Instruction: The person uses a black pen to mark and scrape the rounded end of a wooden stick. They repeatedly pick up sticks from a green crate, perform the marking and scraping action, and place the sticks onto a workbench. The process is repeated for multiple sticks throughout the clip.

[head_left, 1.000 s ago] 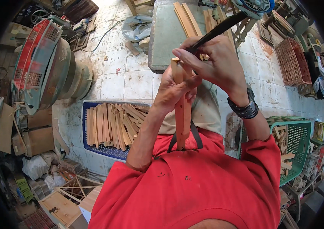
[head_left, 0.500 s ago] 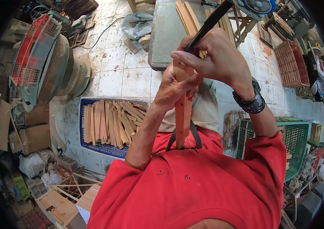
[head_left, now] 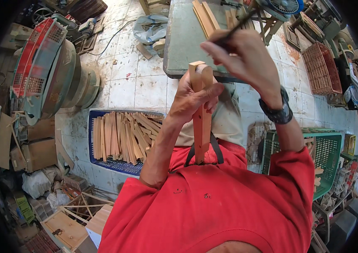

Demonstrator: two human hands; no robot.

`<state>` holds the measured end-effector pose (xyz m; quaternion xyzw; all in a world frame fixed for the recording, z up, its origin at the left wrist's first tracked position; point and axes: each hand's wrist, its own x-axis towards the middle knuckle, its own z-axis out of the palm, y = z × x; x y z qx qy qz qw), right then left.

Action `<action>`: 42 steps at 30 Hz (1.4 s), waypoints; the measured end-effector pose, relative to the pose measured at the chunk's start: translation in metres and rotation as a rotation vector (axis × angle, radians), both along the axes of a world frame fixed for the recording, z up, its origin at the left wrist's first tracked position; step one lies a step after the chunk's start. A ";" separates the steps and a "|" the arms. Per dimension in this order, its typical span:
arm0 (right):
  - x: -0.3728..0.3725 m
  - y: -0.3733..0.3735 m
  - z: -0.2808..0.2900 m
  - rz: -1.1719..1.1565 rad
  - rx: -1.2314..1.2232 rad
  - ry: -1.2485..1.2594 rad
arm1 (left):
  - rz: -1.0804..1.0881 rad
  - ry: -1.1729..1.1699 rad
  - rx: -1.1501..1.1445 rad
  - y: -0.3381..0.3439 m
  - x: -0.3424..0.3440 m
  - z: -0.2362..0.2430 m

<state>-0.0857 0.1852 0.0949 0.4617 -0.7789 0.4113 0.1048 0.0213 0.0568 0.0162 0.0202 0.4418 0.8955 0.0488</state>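
Note:
My left hand [head_left: 193, 99] is closed around an upright wooden piece [head_left: 200, 133], with a notched, rounded top showing above the fingers and the lower end against my red shirt at the waist. Above and to the right of that top, my right hand [head_left: 244, 57] is blurred, its fingers closed on a long black tool [head_left: 242, 23] that points up to the right. The tool's working end is hidden or smeared.
A grey table [head_left: 181, 57] ahead bears wooden strips [head_left: 206, 19]. A blue basket [head_left: 115, 165] of strips lies at my left, a green crate [head_left: 328, 164] at my right. A machine [head_left: 61, 80] stands left; a fan [head_left: 284, 6] is at top right.
My right hand and the black tool have lifted away from the top of the wooden piece, moving up and to the right, uncovering that top. My left hand has stayed almost in place.

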 end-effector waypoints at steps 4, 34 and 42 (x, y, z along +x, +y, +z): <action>0.041 0.022 -0.030 -0.141 -0.432 -0.663 | -0.010 -0.067 0.022 -0.014 -0.002 -0.008; -0.140 0.067 -0.102 -0.794 -0.270 -0.099 | 0.529 0.054 -1.734 0.032 -0.215 -0.100; 0.012 0.114 -0.149 -1.028 -0.474 -0.533 | 0.541 0.063 -1.655 -0.015 -0.196 -0.089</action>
